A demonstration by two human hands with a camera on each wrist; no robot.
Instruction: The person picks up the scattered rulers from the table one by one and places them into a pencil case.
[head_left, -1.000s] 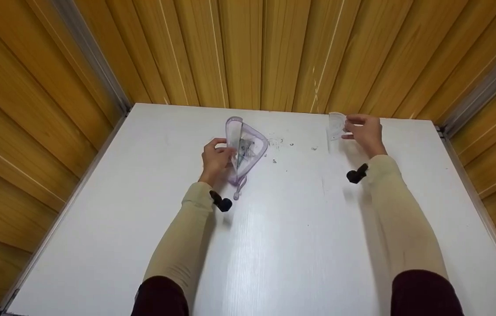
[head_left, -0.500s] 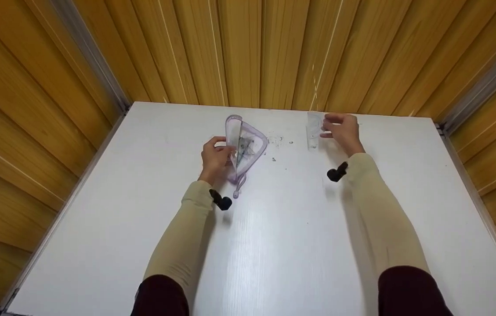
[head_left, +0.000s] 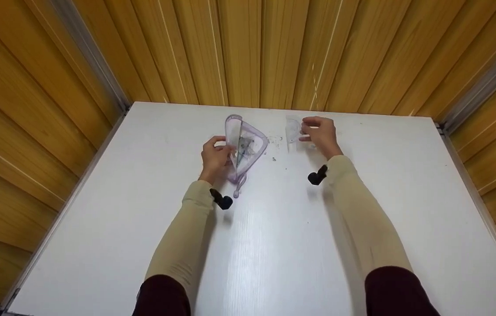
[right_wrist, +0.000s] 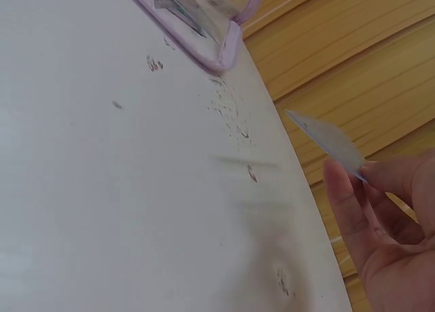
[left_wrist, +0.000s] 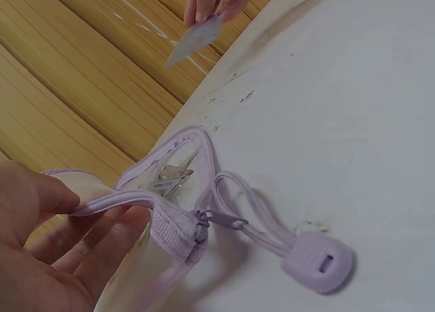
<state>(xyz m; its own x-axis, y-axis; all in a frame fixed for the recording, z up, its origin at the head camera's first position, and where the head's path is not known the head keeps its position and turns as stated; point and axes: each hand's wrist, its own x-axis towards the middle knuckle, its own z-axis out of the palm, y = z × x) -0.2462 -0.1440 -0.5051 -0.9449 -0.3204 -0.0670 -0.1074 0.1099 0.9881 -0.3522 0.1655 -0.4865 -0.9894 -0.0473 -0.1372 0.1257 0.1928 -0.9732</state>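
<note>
My left hand (head_left: 215,157) pinches the edge of a clear zip pouch (head_left: 254,131) with lilac trim, holding its mouth apart. Inside the pouch lie some see-through and dark flat pieces, too small to name. From its zipper hangs a lilac cord with a plastic tag (left_wrist: 318,261). To the right, above the far part of the table, my right hand (head_left: 321,134) pinches a clear plastic protractor (head_left: 292,129) between thumb and fingers. In the right wrist view the protractor (right_wrist: 329,141) is seen nearly edge-on, apart from the pouch.
The white tabletop (head_left: 274,245) has dark scuff marks (head_left: 276,141) between the pouch and the right hand. Yellow wood-look panels (head_left: 239,52) stand close behind the table's far edge and along both sides.
My right hand has moved left with the protractor, from near the far right of the table toward the pouch. The left hand and the pouch have stayed in place.
</note>
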